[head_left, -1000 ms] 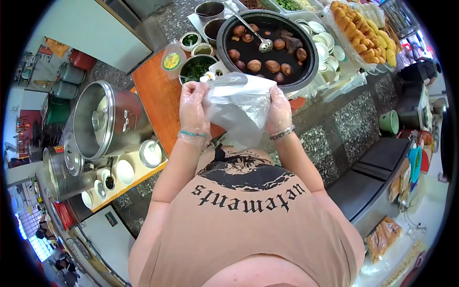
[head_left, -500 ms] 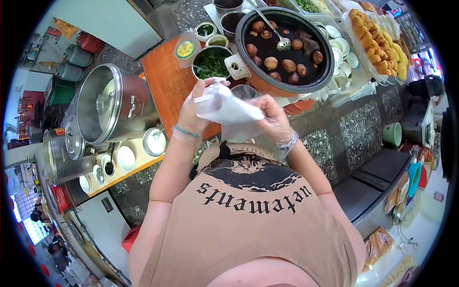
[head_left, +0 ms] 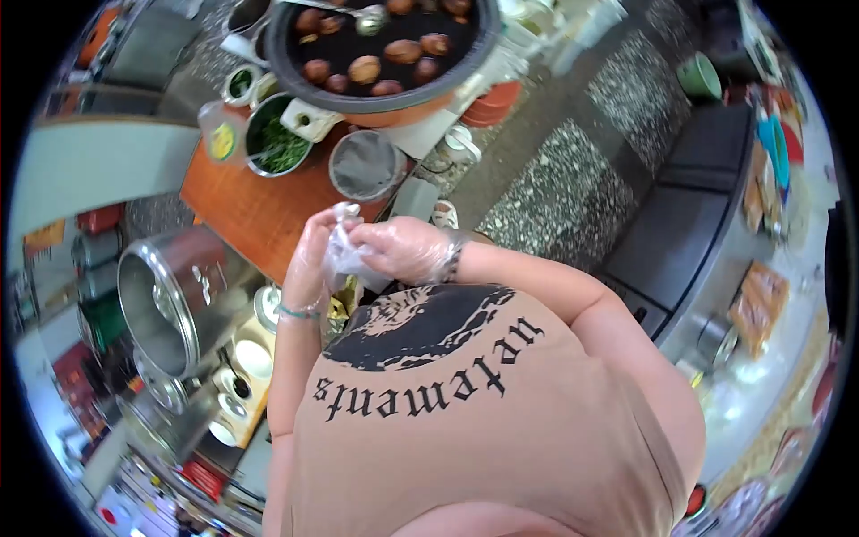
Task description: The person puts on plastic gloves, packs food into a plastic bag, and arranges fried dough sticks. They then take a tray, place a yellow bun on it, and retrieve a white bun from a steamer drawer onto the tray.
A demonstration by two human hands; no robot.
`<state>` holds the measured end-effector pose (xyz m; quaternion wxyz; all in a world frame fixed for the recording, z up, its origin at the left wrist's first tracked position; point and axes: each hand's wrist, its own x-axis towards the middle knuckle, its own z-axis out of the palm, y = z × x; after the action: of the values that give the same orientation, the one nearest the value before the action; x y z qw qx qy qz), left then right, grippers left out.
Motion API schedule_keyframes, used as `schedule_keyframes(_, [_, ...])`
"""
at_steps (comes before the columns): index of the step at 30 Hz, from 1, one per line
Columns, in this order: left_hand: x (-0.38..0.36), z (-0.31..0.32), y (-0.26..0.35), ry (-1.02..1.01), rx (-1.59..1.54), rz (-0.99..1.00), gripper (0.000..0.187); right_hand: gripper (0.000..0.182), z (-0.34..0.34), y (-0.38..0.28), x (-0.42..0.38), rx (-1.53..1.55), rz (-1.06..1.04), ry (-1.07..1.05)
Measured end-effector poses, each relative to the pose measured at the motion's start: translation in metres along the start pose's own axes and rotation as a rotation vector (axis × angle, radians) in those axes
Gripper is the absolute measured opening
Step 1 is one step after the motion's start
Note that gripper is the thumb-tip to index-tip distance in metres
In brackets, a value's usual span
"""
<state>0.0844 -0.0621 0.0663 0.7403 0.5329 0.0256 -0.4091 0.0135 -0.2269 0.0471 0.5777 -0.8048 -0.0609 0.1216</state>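
My left hand (head_left: 310, 255), in a clear plastic glove, pinches the top of a small white translucent plastic bag (head_left: 345, 254). From the other side my right hand (head_left: 403, 249), gloved too, has its fingers closed on the same bag. Both hands meet in front of my chest, close to the near edge of an orange-brown table (head_left: 228, 206). Beyond them stands a round container lined with a clear bag (head_left: 367, 166). To its left is a metal bowl of chopped greens (head_left: 282, 143). A large dark pot of brown eggs (head_left: 380, 89) sits behind, with a slotted ladle (head_left: 369, 20) in it.
At the left are a large steel pot (head_left: 165, 304) and white bowls (head_left: 253, 358) on a ledge. A cup with something yellow (head_left: 221, 139) stands on the table's left side. A dark bench or counter (head_left: 680, 206) and a green bucket (head_left: 699, 76) are at the right.
The view has turned and shifted, so the pot sits higher and further left. My hands have drawn together, and the bag between them is now bunched up instead of spread.
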Motion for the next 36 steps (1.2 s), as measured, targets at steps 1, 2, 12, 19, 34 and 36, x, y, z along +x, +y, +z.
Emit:
schedule_keyframes(1, [0.002,0.008,-0.004,0.007,0.112,-0.076,0.029,0.024,-0.004,-0.002,-0.005,0.015,0.022,0.038])
schedule_keyframes(2, [0.006,0.016,-0.009,0.012,0.226,-0.151,0.03,0.023,-0.01,-0.005,-0.011,0.008,-0.005,0.072])
schedule_keyframes(12, [0.066,0.105,-0.076,0.338,0.136,0.143,0.017,0.042,-0.019,0.059,-0.071,0.491,-0.082,0.496])
schedule_keyframes(19, [0.051,0.09,-0.09,0.007,0.492,0.12,0.02,0.034,-0.023,0.058,-0.134,0.585,-0.056,0.734])
schedule_keyframes(34, [-0.105,0.156,-0.222,-0.246,0.54,-0.294,0.02,0.035,-0.028,0.092,-0.299,0.456,0.337,0.179])
schedule_keyframes(36, [-0.1,0.139,-0.227,0.036,0.227,-0.254,0.016,0.026,-0.083,0.091,-0.315,0.683,0.314,0.594])
